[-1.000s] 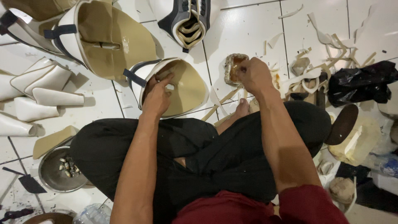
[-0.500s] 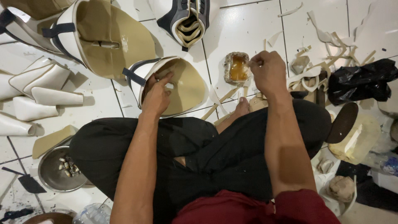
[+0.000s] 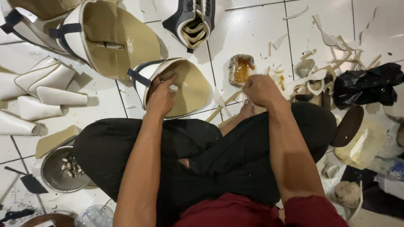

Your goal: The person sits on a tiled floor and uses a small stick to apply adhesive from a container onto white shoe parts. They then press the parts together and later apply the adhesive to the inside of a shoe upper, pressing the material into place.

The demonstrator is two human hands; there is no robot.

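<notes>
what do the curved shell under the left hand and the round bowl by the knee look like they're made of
The curved shell under the left hand looks like foam or padded sheet: matte tan inside, smooth white skin at the rim, with a dark strap. The round bowl looks like metal, probably steel: grey, dull sheen, thin rim. Neither material is certain from this view.

Shell [image 3: 185, 86] lies centre frame, left hand [image 3: 160, 96] on its rim; glue tub [image 3: 241, 69] sits right of it (scraps [image 3: 332, 46] upper right), bowl [image 3: 63, 170] lower left.
</notes>
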